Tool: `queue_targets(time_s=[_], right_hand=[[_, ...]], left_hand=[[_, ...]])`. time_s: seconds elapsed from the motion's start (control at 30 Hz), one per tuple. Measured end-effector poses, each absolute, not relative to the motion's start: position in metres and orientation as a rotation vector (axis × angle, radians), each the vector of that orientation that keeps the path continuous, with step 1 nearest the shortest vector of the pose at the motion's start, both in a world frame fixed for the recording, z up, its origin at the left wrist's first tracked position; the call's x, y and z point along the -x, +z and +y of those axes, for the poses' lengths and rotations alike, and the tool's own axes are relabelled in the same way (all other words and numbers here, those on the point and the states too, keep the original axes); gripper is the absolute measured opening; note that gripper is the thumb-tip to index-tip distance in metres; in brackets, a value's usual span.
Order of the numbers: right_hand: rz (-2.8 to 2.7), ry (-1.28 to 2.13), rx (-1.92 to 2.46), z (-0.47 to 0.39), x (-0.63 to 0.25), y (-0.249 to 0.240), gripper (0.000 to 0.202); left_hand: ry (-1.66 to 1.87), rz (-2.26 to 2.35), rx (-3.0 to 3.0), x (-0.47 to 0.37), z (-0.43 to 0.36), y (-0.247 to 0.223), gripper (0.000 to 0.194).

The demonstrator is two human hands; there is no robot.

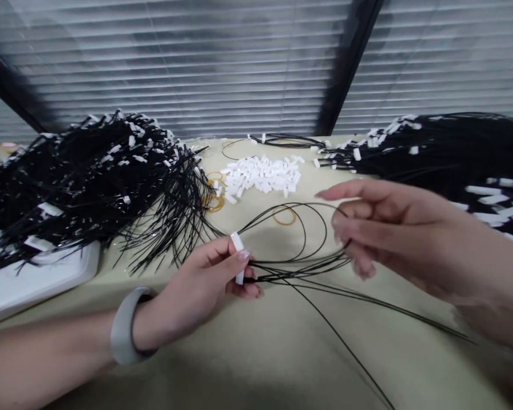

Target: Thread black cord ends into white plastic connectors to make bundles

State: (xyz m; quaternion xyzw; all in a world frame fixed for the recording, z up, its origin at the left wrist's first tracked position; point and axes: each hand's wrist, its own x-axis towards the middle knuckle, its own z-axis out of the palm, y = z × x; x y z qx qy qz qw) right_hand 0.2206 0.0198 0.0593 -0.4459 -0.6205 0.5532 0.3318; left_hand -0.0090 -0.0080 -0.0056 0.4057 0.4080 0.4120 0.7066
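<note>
Between the thumb and fingers of my left hand (214, 273) is a white connector strip (238, 256), pinched upright, with a bundle of thin black wires (290, 269) at it. The wires run to the right and curl into loops. My right hand (376, 225) has its fingers closed around the right end of these loops, the index finger stretched out above. Several loose wire ends trail away to the lower right on the table. Behind the loops, a yellow rubber band (284, 215) lies on the table.
A large heap of black wires with white ends (123, 165) lies at left, partly on a white tray (68, 276). Another wire heap (453, 148) is at right. Small white pieces (260, 175) are piled mid-table beside rubber bands (214, 203). Window blinds (239, 62) stand behind.
</note>
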Motion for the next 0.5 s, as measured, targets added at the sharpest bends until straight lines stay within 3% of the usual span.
queue_targets(time_s=[0.13,0.23,0.37,0.5], right_hand=[[-1.615,0.804,1.262,0.012,-0.215,0.061,0.03],[-1.908,0.283,1.174,0.004,-0.211,0.058,0.008],[-2.491,0.19,1.101,-0.003,-0.207,0.047,0.02],[-2.679,0.143,1.175,-0.002,-0.205,0.035,0.017]], left_hand=[[0.908,0.918,-0.866,0.008,-0.007,-0.002,0.016],[0.916,0.92,-0.825,0.006,-0.006,0.001,0.017],[0.927,0.906,-0.82,0.005,-0.006,0.002,0.017],[0.918,0.89,-0.82,0.006,-0.007,0.0,0.015]])
